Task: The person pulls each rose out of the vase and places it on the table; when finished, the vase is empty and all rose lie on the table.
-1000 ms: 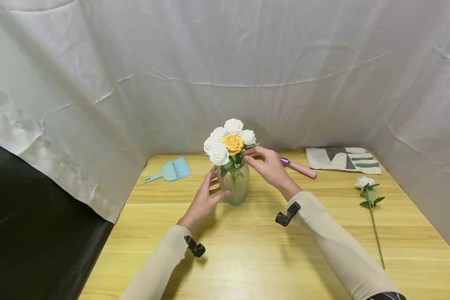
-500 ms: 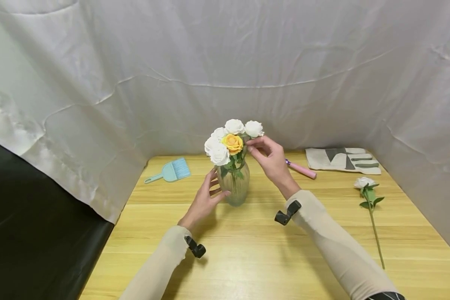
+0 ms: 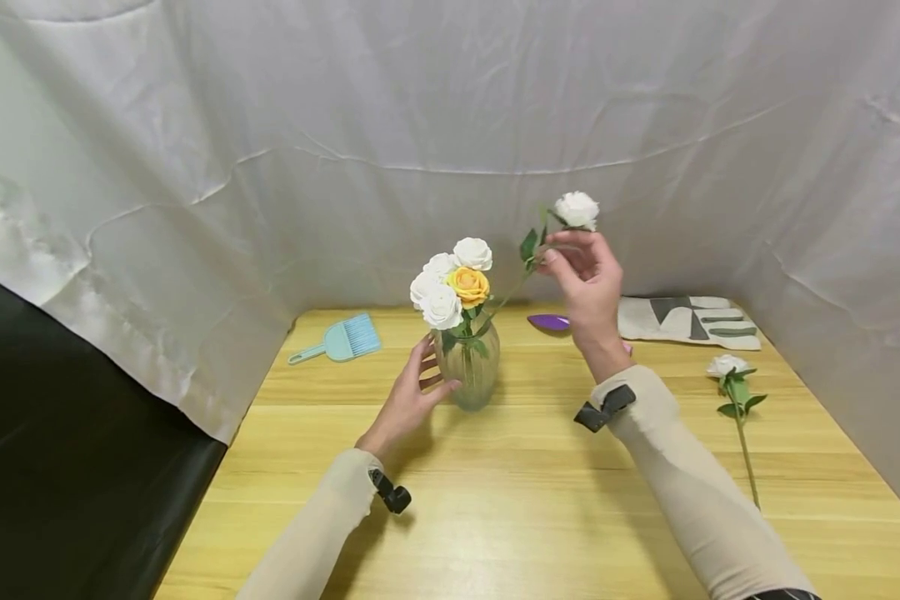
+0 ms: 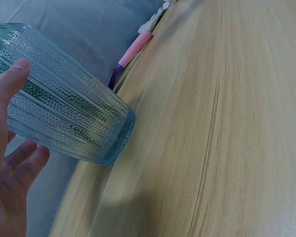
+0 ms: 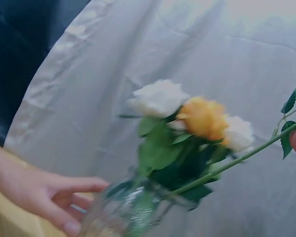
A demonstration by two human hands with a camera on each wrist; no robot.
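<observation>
My left hand (image 3: 408, 398) holds a ribbed clear glass vase (image 3: 474, 385) upright on the table, thumb at the near side and fingers round the left. In the vase stand several white roses (image 3: 442, 307) and one yellow rose (image 3: 469, 287). To the right and higher, my right hand (image 3: 596, 287) pinches the stem of another white rose (image 3: 577, 210) just below its bloom. That rose leans right, and its green stem (image 5: 227, 165) still runs down to the vase's mouth in the right wrist view. Most of the right hand lies outside its own wrist view.
A light blue dustpan with a brush (image 3: 341, 340) lies at the back left. Behind my right arm is a trowel with a purple blade (image 3: 547, 322) and pink handle (image 4: 135, 48). A grey-white glove (image 3: 690, 321) and a loose white rose (image 3: 729, 367) lie to the right.
My right hand has moved up and to the right with one white rose, drawing it most of the way out of the vase. The left hand has stayed on the vase.
</observation>
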